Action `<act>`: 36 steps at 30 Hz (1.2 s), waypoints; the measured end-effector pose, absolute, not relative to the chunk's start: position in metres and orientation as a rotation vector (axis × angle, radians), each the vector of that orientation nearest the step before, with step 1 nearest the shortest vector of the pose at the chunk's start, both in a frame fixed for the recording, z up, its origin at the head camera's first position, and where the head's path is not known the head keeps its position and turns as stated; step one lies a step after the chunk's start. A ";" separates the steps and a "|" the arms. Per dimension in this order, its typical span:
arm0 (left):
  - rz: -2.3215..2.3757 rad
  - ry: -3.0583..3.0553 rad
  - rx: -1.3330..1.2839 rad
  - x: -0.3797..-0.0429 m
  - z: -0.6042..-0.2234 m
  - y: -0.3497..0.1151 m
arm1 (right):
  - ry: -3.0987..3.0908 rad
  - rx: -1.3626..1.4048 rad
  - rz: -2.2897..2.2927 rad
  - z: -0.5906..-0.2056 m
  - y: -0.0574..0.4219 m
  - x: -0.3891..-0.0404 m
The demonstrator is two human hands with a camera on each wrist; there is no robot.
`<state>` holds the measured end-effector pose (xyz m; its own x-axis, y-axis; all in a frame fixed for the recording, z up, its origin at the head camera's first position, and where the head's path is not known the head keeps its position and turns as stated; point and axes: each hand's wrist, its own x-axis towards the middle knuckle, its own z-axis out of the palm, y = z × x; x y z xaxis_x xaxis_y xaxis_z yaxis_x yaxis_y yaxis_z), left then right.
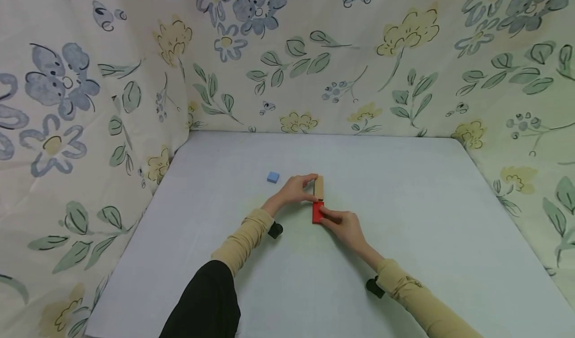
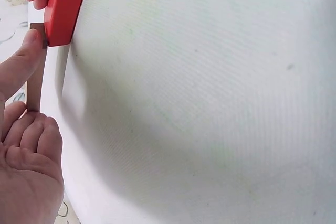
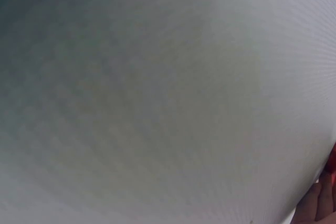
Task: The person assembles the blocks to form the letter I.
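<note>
A natural wooden block (image 1: 319, 187) lies lengthwise on the table, and my left hand (image 1: 295, 189) holds it by its two ends, thumb at the near end and fingers at the far end. The left wrist view shows the same grip on the wooden block (image 2: 35, 82). Directly in front of it, end to end, is a red block (image 1: 317, 212), which my right hand (image 1: 347, 226) pinches from the right. Whether the two ends touch is hard to tell. Only some fingers and a sliver of the red block (image 3: 332, 162) appear in the right wrist view.
A small blue block (image 1: 273, 177) sits on the white table (image 1: 404, 188), left of and beyond my left hand. Flowered cloth (image 1: 287, 63) hangs behind the table and along its sides. Small black devices (image 1: 375, 287) are strapped under both wrists.
</note>
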<state>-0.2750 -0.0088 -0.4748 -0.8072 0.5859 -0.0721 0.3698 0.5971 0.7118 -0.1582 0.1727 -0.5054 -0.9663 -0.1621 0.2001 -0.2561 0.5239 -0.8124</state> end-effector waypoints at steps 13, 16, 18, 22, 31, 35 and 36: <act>0.912 2.550 0.802 -0.277 -0.475 -0.010 | -2.663 0.338 1.456 -0.506 0.172 -0.159; 0.902 2.543 0.802 -0.279 -0.476 -0.010 | -2.665 0.342 1.444 -0.506 0.172 -0.159; 0.898 2.539 0.799 -0.280 -0.477 -0.010 | -2.671 0.338 1.441 -0.506 0.172 -0.159; 0.891 2.536 0.793 -0.281 -0.480 -0.010 | -2.678 0.333 1.434 -0.507 0.172 -0.159; 0.891 2.516 0.793 -0.283 -0.482 -0.011 | -2.698 0.306 1.463 -0.506 0.172 -0.159; 0.892 2.502 0.793 -0.283 -0.481 -0.011 | -2.697 0.308 1.459 -0.507 0.173 -0.159; 0.894 2.498 0.791 -0.283 -0.481 -0.011 | -2.697 0.310 1.462 -0.507 0.173 -0.159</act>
